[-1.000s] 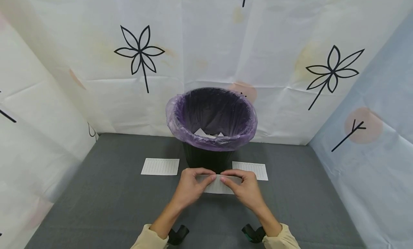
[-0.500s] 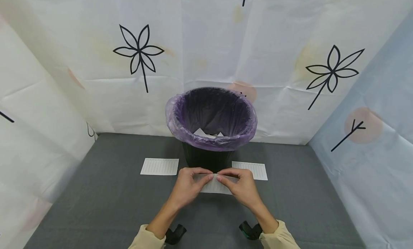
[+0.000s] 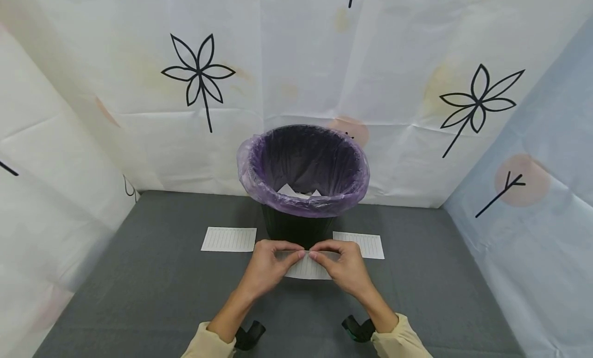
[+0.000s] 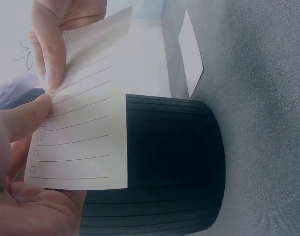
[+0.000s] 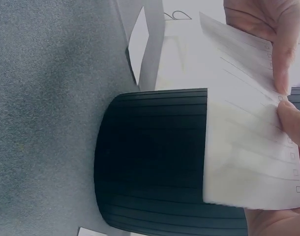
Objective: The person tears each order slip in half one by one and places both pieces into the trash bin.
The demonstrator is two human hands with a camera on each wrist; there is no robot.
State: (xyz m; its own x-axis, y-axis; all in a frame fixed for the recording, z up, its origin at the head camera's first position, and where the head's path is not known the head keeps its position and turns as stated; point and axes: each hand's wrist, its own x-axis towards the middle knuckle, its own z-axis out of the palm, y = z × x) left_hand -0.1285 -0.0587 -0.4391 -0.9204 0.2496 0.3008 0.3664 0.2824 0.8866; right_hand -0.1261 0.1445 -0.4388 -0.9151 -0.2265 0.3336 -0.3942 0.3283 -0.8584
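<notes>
A lined sheet of paper with small checkboxes hangs from both hands, in front of the trash bin. My left hand pinches its upper edge between thumb and fingers, left of the middle. Close beside it, thumbtips nearly meeting, my right hand pinches the same edge. In the right wrist view the sheet bends slightly and looks whole. Behind it stands the black trash bin, lined with a purple bag. White paper pieces lie inside the bin.
One lined sheet lies flat on the grey tabletop left of the bin. Another lined sheet lies to the right, partly behind the right hand. A white patterned cloth backdrop closes off the back and sides.
Both hands have shifted slightly left with the sheet, and the thumbtips have drawn a little closer together. The bin and the two lying sheets stay put.
</notes>
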